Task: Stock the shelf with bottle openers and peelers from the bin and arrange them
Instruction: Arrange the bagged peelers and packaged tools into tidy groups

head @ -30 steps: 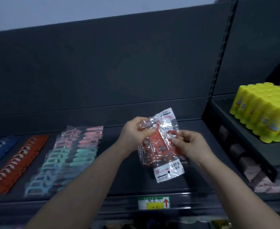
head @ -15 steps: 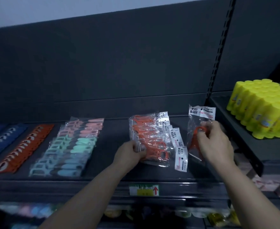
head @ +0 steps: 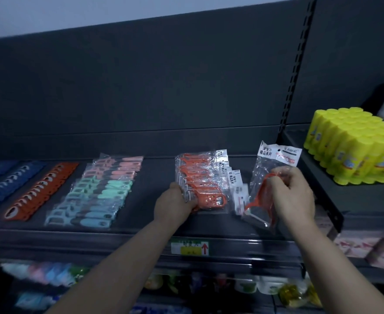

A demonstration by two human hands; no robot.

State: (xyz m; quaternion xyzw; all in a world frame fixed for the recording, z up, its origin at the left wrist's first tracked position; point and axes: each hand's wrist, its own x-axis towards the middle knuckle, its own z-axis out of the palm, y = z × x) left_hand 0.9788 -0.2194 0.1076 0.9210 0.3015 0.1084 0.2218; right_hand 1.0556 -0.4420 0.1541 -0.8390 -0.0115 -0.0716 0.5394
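The left hand [head: 175,201] grips the near end of the orange peeler stack [head: 197,182] on the shelf [head: 141,223]; the right hand [head: 290,196] pinches one bagged peeler [head: 265,177] just right of it.

Bagged orange peelers [head: 200,184] lie overlapped in a row on the shelf [head: 141,225], the left hand [head: 175,202] gripping their near end. Just right of them, the right hand [head: 293,196] pinches a single peeler [head: 260,193], bagged and tilted. Left of them lie pastel peelers [head: 95,191], orange openers [head: 39,191] and blue openers [head: 0,177].

Peeler stack [head: 200,180] laid on shelf [head: 154,177]; right hand [head: 293,196] kept one packet [head: 268,164].
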